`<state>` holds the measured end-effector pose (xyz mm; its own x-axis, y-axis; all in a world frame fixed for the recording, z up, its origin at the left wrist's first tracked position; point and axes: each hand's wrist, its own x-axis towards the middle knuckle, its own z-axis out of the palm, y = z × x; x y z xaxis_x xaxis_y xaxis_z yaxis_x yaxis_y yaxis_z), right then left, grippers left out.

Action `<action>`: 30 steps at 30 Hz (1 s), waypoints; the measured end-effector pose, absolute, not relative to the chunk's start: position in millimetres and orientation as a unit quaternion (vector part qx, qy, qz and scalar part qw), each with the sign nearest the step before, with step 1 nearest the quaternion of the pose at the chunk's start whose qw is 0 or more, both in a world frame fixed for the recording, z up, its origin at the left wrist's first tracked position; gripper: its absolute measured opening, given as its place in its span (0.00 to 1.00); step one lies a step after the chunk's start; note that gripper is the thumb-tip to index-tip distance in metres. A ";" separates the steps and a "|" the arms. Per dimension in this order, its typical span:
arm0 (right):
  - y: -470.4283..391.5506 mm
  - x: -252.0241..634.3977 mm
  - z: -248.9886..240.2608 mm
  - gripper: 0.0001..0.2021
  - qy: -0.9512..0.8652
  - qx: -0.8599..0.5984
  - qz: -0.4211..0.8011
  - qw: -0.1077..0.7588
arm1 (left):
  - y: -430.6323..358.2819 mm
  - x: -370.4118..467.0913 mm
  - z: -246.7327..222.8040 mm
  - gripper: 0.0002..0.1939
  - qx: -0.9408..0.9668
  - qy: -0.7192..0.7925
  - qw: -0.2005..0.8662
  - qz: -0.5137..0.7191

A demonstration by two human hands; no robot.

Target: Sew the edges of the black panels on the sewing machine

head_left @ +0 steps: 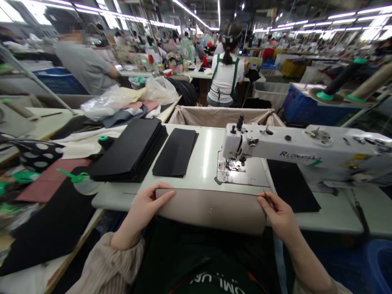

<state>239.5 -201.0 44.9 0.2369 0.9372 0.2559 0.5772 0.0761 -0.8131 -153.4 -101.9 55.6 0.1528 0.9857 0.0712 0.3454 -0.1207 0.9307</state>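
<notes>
A crowded sewing hall runs back under strip lights; up close, a pale sewing table (196, 163) carries a white sewing machine (275, 145). A beige panel (211, 208) hangs over the table's near edge, held at both ends — the left hand (143, 212) lies along its left end with the thumb on the top edge, the right hand (277, 214) pinches its right corner. The grip looks light, so the panel could slide off toward the lap. The stack of black pieces (130, 151) sits near the table's left edge, where a stray elbow could knock it off.
</notes>
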 end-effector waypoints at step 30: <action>-200.5 272.0 30.5 0.23 -0.554 -0.757 0.074 0.338 | -12.5 -266.7 179.2 0.19 0.808 0.447 -0.127 0.362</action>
